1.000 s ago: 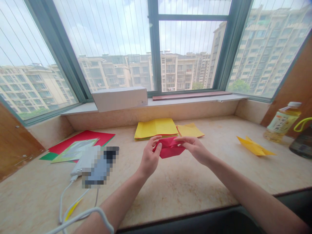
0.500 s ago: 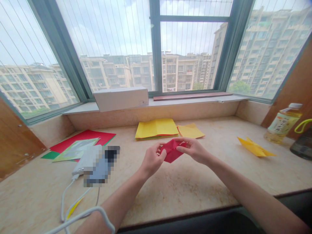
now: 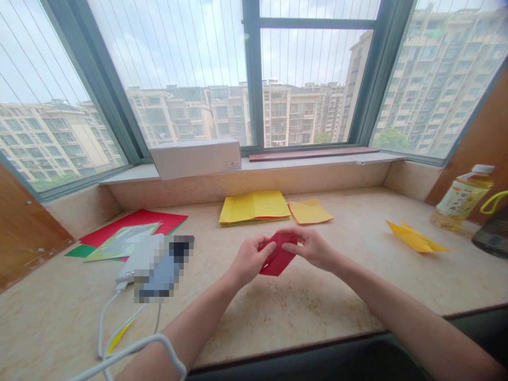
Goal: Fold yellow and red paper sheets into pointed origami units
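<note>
A folded piece of red paper (image 3: 277,264) is held between both hands above the stone counter (image 3: 301,309). My left hand (image 3: 251,259) grips its left side, with the thumb pressed on the near face. On the upper right, my right hand (image 3: 311,247) pinches the same paper, thumb in front and fingers behind the top edge. The far side of the paper is hidden. Beyond the hands lie a stack of yellow paper (image 3: 254,206) and a smaller stack of orange-yellow squares (image 3: 310,211).
A yellow folded paper figure (image 3: 416,238) sits at right, near a drink bottle (image 3: 463,198) and a dark container (image 3: 494,235). At left are red sheets (image 3: 133,221), a white power bank (image 3: 141,259), a blurred phone (image 3: 166,270) and a white cable (image 3: 159,338). A white box (image 3: 196,161) stands on the sill.
The red paper has tilted and turned in my hands, now showing a flatter face with its lower corner further down. My thumbs have come closer together over it.
</note>
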{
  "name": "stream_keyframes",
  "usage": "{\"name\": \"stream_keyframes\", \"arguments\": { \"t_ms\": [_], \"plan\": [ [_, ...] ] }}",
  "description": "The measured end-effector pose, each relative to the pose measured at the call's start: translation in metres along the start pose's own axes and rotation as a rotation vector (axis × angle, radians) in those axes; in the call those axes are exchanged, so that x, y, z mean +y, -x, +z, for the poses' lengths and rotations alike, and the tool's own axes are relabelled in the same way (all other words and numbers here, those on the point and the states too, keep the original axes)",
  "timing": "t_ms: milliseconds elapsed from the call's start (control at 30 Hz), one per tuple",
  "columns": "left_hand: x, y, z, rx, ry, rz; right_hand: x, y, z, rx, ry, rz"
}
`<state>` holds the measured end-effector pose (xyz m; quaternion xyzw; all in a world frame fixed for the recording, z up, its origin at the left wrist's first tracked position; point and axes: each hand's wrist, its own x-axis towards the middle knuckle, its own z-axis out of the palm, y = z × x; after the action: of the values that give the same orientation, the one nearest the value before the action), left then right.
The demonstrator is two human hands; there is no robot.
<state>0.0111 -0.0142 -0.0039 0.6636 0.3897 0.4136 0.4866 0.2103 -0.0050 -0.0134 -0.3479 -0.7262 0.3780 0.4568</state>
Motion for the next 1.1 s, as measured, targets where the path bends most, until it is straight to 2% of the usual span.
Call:
{"name": "stream_keyframes", "arguments": {
  "t_ms": [200,367,567,833,933,1100],
  "plan": [
    [0.002,0.002,-0.002,-0.107,0.084,-0.114,-0.004,0.001,0.001,-0.002,0.012,-0.011],
    [0.005,0.003,0.002,-0.184,0.131,-0.103,-0.007,0.002,0.001,0.001,0.080,-0.046],
    [0.002,0.002,0.002,-0.157,0.094,-0.107,-0.005,0.001,-0.001,-0.019,-0.029,0.031],
    [0.002,0.002,-0.001,-0.117,0.057,-0.149,0.004,-0.002,0.003,0.082,-0.182,0.132],
    [0.001,0.002,-0.001,-0.098,0.040,-0.134,0.006,-0.002,0.005,0.108,-0.192,0.133],
    [0.002,0.002,0.002,-0.134,0.015,-0.093,0.007,-0.001,0.008,0.126,-0.145,0.091]
  ]
}}
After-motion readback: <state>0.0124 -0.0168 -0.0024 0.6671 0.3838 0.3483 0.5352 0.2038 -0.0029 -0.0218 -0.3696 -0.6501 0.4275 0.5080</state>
